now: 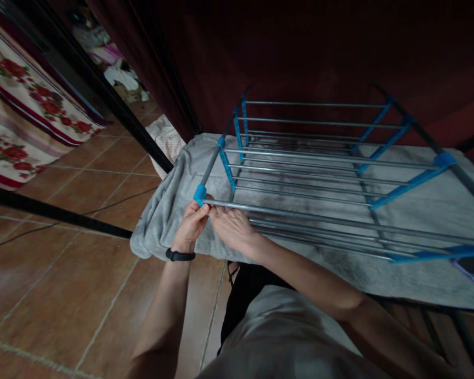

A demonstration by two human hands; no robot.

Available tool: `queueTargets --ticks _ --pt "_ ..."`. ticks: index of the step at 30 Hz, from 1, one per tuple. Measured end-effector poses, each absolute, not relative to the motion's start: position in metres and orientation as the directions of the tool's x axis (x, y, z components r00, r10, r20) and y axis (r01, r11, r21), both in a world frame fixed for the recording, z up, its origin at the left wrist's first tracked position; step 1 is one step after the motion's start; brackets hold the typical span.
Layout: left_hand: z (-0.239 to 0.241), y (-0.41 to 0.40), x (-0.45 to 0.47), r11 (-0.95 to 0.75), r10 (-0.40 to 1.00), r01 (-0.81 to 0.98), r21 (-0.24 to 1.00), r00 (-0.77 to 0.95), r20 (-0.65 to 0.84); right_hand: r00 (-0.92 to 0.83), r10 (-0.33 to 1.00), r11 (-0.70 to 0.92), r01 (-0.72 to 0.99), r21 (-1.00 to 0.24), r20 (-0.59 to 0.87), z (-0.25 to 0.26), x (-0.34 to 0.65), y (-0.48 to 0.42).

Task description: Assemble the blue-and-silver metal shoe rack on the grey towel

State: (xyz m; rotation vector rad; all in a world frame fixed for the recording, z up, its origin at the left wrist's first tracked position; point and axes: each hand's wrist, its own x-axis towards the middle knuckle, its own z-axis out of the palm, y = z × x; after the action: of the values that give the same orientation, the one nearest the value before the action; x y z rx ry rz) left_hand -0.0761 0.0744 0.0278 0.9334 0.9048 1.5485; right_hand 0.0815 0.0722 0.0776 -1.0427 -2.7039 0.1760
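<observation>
Pale cloth of the wearer's shirt point(284, 331) fills the lower middle of the frame. One rack point(319, 156) lies across the centre and right of the frame on a grey blanket point(205, 163), its many metal bars running roughly left to right. Four blue clips point(199, 195) show along its left edge.

Two hands meet at the rack's near left corner, just left of centre. Left hand point(191, 223) rises from the bottom of the frame, thumb uppermost, fingers curled closely around the corner just below the lowest clip; one black wristband point(180, 256) circles that wrist. Right hand point(233, 226) reaches over from the lower right, forearm slanting, back of the hand upward, fingers together and bent beneath the nearest bar. Their tips are hidden, so I cannot tell whether they grip.

Beyond are one dark red curtain point(300, 52) at the top, two black poles point(59, 211) and one cable point(118, 201) over the tiled floor point(102, 273) at left, and one floral cloth point(31, 110) upper left.
</observation>
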Motion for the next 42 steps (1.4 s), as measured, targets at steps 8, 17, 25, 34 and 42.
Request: queueTargets --ticks 8,17,25,34,42 --pt "0.027 0.080 -0.071 -0.258 0.954 -0.373 0.891 -0.245 0.174 -0.689 0.706 0.707 0.670 -0.229 0.165 0.073 0.073 0.075" --pt "0.018 0.087 -0.068 -0.336 0.915 -0.301 0.892 -0.330 0.234 -0.706 0.700 0.699 0.647 -0.304 0.108 0.084 0.075 0.080" --pt "0.017 0.087 -0.065 -0.329 0.908 -0.268 0.906 -0.352 0.226 -0.704 0.701 0.705 0.661 -0.258 0.110 0.084 0.077 0.077" --pt "0.017 0.084 -0.058 -0.358 0.871 -0.237 0.903 -0.433 0.231 -0.659 0.715 0.697 0.697 -0.167 0.235 0.072 0.072 0.071" --pt "0.019 0.084 -0.053 -0.366 0.836 -0.208 0.907 -0.501 0.223 -0.614 0.777 0.630 0.752 -0.192 0.143 0.081 0.065 0.072"
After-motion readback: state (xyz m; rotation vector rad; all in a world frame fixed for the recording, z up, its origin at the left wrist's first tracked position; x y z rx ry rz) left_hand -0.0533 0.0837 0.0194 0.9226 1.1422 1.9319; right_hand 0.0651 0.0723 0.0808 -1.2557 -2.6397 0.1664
